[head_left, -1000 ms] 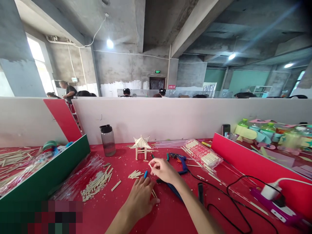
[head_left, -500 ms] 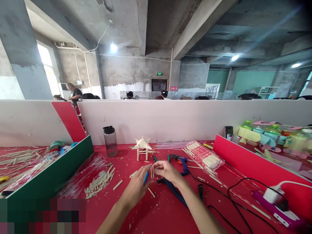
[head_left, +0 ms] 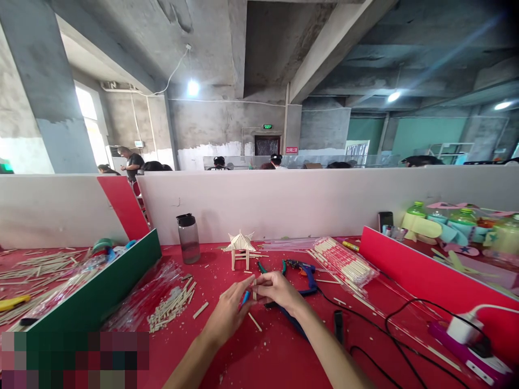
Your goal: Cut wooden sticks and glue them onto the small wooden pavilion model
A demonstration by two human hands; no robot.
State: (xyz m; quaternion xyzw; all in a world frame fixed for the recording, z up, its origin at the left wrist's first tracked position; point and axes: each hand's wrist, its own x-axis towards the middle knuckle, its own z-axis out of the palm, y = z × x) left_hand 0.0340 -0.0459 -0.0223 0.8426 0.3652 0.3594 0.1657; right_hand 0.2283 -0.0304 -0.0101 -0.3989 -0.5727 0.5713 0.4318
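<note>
My left hand (head_left: 227, 313) and my right hand (head_left: 281, 294) meet at the fingertips over the red table. Between them are short pale wooden sticks (head_left: 254, 292), pinched upright by my right fingers; my left fingertips touch their top. A slim blue pen-like thing (head_left: 245, 297) is tucked in my left hand, its far end hidden. Just beyond stands a small pavilion (head_left: 240, 251) built of wooden sticks, with a pointed roof and legs. Pliers with dark blue handles (head_left: 294, 321) lie partly under my right forearm, near a blue glue gun (head_left: 310, 275).
A pile of cut sticks (head_left: 172, 308) lies left, beside crumpled plastic wrap (head_left: 141, 300). A water bottle (head_left: 188, 237) stands at the back. Packed sticks (head_left: 344, 259) lie right, with a black cable (head_left: 389, 319) and purple power strip (head_left: 466, 351). Green (head_left: 97, 281) and red (head_left: 430, 259) dividers flank the table.
My fingertips have drawn closer together around the sticks, which were apart as two upright pieces and now look closed up. The head view has shifted slightly.
</note>
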